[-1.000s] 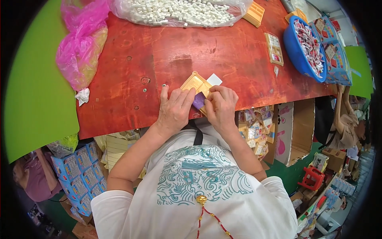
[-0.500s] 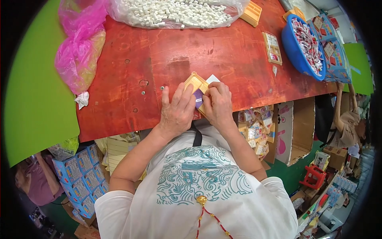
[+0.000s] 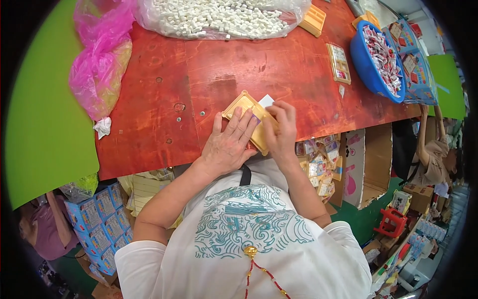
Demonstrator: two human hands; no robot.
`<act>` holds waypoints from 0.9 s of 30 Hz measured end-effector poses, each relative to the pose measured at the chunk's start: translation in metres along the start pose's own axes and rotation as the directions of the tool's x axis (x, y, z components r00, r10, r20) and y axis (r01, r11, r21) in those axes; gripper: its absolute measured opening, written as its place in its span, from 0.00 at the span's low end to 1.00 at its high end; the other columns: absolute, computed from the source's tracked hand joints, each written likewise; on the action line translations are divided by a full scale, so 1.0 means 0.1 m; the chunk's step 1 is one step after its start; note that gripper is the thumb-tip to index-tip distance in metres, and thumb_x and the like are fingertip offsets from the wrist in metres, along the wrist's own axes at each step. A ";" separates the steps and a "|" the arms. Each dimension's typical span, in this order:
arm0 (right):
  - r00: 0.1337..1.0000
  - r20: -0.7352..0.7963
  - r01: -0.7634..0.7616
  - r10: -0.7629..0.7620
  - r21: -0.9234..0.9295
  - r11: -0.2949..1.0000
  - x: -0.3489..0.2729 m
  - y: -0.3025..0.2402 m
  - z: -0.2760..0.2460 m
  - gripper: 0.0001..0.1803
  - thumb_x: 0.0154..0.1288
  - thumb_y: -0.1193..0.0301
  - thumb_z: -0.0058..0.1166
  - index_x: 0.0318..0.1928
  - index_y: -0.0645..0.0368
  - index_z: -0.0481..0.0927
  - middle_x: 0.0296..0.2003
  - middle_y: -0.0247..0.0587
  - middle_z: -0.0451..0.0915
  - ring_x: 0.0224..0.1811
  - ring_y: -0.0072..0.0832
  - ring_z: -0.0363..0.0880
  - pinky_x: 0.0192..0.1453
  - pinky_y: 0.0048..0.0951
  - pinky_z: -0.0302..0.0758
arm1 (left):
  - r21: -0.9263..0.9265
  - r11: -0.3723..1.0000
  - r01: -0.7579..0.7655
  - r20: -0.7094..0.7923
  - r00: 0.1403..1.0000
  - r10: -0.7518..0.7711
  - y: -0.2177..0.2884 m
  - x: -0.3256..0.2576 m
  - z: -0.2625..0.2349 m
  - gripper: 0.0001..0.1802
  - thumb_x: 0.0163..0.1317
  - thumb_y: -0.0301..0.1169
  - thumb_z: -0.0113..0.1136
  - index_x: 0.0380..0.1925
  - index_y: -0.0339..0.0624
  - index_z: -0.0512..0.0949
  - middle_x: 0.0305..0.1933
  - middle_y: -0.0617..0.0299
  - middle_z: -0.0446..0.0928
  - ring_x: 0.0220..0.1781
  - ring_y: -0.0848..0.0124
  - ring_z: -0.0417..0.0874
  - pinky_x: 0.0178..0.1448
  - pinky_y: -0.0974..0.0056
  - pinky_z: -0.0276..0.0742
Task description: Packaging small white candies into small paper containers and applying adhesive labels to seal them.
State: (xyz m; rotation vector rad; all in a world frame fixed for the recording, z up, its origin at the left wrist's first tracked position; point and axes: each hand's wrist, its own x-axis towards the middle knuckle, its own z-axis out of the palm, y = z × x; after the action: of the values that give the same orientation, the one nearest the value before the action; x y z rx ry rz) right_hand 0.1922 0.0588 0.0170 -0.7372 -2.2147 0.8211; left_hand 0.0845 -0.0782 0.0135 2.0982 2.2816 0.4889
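Where the red-brown surface (image 3: 279,70) meets the person's body at the middle of the frame, a flat yellow plastic tray (image 3: 242,106) with a raised rim lies tilted, one corner toward the upper left. The left hand (image 3: 228,144) lies spread on it, fingers (image 3: 238,124) flat and extended, pressing rather than gripping. The right hand (image 3: 280,130) curls its fingers over the tray's right edge, where a small purple piece (image 3: 256,119) shows between the hands; whether it is pinched cannot be told. A white card (image 3: 267,100) peeks out just behind the tray. At left lies a crumpled pink plastic bag (image 3: 99,65) with a white paper scrap (image 3: 103,126) below it. Further up, a clear bag (image 3: 224,17) holds many small white blocks, with a ridged yellow tray (image 3: 312,20) beside it. At upper right a blue bowl (image 3: 366,62) brims with small red-and-white packets, and a printed card (image 3: 339,63) lies near it.
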 end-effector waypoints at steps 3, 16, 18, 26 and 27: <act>0.994 -0.063 -0.090 0.092 0.030 0.996 0.13 0.09 -0.11 0.12 0.57 0.77 0.57 0.43 0.62 0.78 0.43 0.47 0.74 0.47 0.41 0.74 0.53 0.39 0.69 | 0.016 1.000 0.007 0.013 1.000 -0.007 -0.01 0.00 -0.01 0.44 0.55 0.54 0.60 0.66 0.40 0.64 0.74 0.52 0.56 0.78 0.55 0.47 0.72 0.37 0.42; 0.992 0.127 0.050 0.014 -0.485 0.873 0.38 0.31 -0.06 0.06 0.56 0.70 0.56 0.32 0.58 0.77 0.35 0.41 0.74 0.43 0.38 0.73 0.51 0.41 0.62 | 0.014 1.000 -0.004 -0.015 1.000 0.004 -0.01 -0.02 0.04 0.44 0.55 0.55 0.60 0.67 0.40 0.64 0.73 0.52 0.56 0.78 0.55 0.47 0.73 0.37 0.39; 0.996 0.084 0.072 -0.040 -0.418 0.906 0.39 0.30 -0.07 0.05 0.56 0.73 0.55 0.30 0.60 0.75 0.31 0.43 0.74 0.37 0.40 0.75 0.45 0.42 0.66 | 0.012 1.000 -0.006 -0.026 1.000 0.006 -0.01 -0.02 0.04 0.44 0.56 0.55 0.60 0.67 0.39 0.64 0.73 0.52 0.56 0.78 0.55 0.47 0.73 0.37 0.39; 0.991 0.128 -0.018 0.029 -0.085 0.996 0.29 0.06 -0.11 0.03 0.58 0.78 0.54 0.31 0.64 0.73 0.26 0.50 0.77 0.27 0.45 0.77 0.30 0.40 0.73 | 0.019 1.000 -0.010 -0.020 1.000 0.010 -0.03 -0.02 0.04 0.43 0.58 0.55 0.57 0.67 0.39 0.63 0.74 0.52 0.55 0.77 0.54 0.47 0.73 0.36 0.38; 0.982 0.167 -0.081 0.083 -0.020 0.997 0.28 0.04 -0.10 0.03 0.58 0.78 0.53 0.31 0.63 0.73 0.27 0.53 0.77 0.30 0.51 0.78 0.33 0.44 0.74 | 0.020 1.000 -0.011 -0.017 1.000 0.011 -0.03 -0.02 0.04 0.43 0.58 0.55 0.57 0.67 0.39 0.63 0.74 0.52 0.55 0.77 0.54 0.48 0.73 0.36 0.38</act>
State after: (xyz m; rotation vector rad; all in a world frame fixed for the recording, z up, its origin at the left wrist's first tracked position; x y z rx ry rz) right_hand 0.1828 0.0838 0.0308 -0.7957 -2.3535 0.9405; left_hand 0.0827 -0.0796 0.0086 2.1249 2.2952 0.4884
